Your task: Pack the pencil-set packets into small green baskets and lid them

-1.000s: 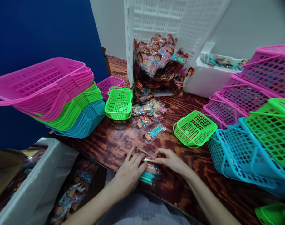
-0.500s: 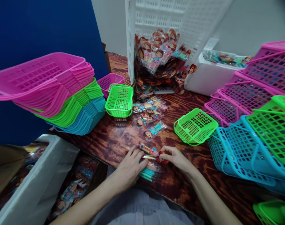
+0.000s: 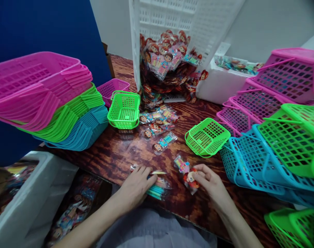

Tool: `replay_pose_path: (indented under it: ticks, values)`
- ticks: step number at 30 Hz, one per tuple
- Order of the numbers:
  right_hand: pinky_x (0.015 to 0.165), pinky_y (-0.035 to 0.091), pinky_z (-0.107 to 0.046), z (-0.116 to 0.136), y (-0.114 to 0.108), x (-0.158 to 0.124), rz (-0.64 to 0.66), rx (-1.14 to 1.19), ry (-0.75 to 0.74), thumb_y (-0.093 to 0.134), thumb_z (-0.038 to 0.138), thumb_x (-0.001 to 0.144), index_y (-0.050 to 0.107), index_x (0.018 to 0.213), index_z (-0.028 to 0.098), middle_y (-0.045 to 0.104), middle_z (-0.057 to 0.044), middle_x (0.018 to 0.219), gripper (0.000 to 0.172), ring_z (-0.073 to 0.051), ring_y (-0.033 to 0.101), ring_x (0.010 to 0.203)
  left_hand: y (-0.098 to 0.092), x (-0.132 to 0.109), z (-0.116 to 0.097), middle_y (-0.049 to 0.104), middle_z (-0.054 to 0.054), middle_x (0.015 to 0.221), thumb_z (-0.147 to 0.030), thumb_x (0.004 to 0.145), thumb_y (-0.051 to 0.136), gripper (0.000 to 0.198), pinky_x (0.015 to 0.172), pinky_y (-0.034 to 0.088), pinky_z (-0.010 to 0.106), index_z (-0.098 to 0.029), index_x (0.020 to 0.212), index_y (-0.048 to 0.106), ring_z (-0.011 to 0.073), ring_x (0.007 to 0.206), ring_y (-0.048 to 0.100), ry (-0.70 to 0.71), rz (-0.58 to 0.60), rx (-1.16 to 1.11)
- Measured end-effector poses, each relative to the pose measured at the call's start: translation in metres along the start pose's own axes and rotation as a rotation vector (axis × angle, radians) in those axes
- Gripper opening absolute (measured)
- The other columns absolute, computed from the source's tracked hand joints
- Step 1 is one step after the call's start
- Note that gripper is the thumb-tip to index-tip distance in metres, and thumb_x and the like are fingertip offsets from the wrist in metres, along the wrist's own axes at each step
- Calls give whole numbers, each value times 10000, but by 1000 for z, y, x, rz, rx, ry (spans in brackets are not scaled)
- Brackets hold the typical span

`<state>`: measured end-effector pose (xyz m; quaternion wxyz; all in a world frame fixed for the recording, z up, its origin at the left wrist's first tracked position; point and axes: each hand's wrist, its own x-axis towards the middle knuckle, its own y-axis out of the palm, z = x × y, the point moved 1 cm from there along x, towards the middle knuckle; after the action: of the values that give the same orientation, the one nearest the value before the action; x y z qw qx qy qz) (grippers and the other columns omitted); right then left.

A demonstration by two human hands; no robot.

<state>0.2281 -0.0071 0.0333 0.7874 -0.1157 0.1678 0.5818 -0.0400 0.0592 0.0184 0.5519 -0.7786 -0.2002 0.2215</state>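
My right hand point(image 3: 207, 179) pinches a clear packet point(image 3: 183, 166) by its end with a red-haired cartoon head; the packet tilts over the tabletop. Flat on the table near its front edge, my left hand point(image 3: 136, 184) covers part of another clear packet point(image 3: 155, 192) of teal and pinkish sticks. Its fingers are stretched out and the thumb lies along the packet. A thin pale stick-like piece point(image 3: 159, 173) shows just beyond that thumb. Ahead of both hands lies a single doll-shaped packet point(image 3: 165, 142) with a blue front.
Nested pink, green and blue baskets point(image 3: 76, 106) stand at left. A green basket point(image 3: 124, 110) and another green basket point(image 3: 207, 137) sit on the wooden table point(image 3: 120, 151). More baskets point(image 3: 260, 158) crowd the right. A white crate point(image 3: 169, 17) spills packets at the back.
My right hand has moved right, drawing the red-haired packet away from my left hand. My left hand stays on the stick packet. The whole view has shifted slightly.
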Motion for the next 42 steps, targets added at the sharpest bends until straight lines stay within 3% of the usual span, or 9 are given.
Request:
replay_pose_path:
  ticks: [4, 8, 12, 15, 20, 24, 29, 34, 42]
  values:
    - [595, 519, -310, -8, 7, 0, -35, 3, 1, 783, 567, 678, 527, 888, 259, 725, -25, 821, 452, -200, 668, 662, 2, -5, 0, 517, 79, 1212, -52, 806, 494, 731, 983, 401, 411, -297, 1478, 343, 264, 1074, 499, -7, -12, -13]
    - [483, 403, -286, -33, 7, 2, 212, -633, 178, 564, 560, 859, 513, 714, 240, 665, -23, 597, 355, -182, 587, 467, 5, -7, 0, 530, 99, 1233, -28, 747, 495, 902, 1015, 383, 416, -217, 1561, 154, 262, 1106, 502, -30, 6, -26]
    - [751, 467, -352, -17, 12, 13, 103, -1181, -275, 425, 252, 965, 642, 905, 227, 734, -87, 917, 227, -240, 666, 845, 3, -4, -3, 549, 125, 1228, -57, 774, 481, 613, 998, 392, 449, -156, 1378, 443, 283, 1109, 512, -11, 72, 20]
    - [1009, 385, -421, 2, 28, 36, 252, -1404, -641, 379, 43, 905, 587, 1290, 224, 603, -113, 1363, 474, -279, 487, 1287, -4, -3, -6, 564, 105, 1162, -61, 789, 480, 487, 949, 424, 432, -179, 1260, 517, 271, 1051, 532, -10, 107, 28]
    - [1105, 271, -498, 20, 32, 74, 341, -1694, -620, 499, 77, 877, 662, 1147, 131, 651, -171, 1197, 320, -312, 517, 1196, -2, -11, -8, 565, 102, 1188, -109, 822, 502, 488, 975, 424, 456, -197, 1301, 487, 280, 1074, 531, 5, 117, 24]
    - [938, 426, -371, 20, 34, 71, 274, -1642, -525, 564, 232, 919, 683, 982, 160, 672, -122, 1048, 153, -259, 607, 1023, 10, -17, -7, 528, 115, 1336, -97, 836, 490, 552, 1067, 361, 477, -208, 1374, 435, 287, 1200, 498, 2, 46, 33]
    - [810, 447, -247, 0, 77, 39, 409, -1323, -548, 512, 189, 941, 686, 1013, 192, 681, -74, 1075, 189, -187, 640, 963, 10, -12, -5, 52, 186, 1653, -157, 816, 567, 448, 1199, 49, 577, -138, 1260, 507, 375, 1517, 28, 143, -70, 104]
    - [651, 408, -214, 16, 94, 59, 803, -1239, -461, 529, 323, 966, 723, 855, 168, 715, -6, 844, 272, -146, 630, 769, 8, -12, -3, 378, 177, 1523, -217, 890, 514, 487, 1198, 164, 529, -165, 1369, 442, 320, 1403, 350, 133, 11, 73]
    - [863, 406, -323, 67, 85, 159, 220, -1556, -489, 421, 61, 904, 647, 1162, 140, 631, -169, 1228, 352, -275, 547, 1156, 14, -8, -5, 541, 117, 1313, -218, 846, 538, 783, 1077, 346, 484, -229, 1557, 209, 290, 1152, 502, 2, 47, -19]
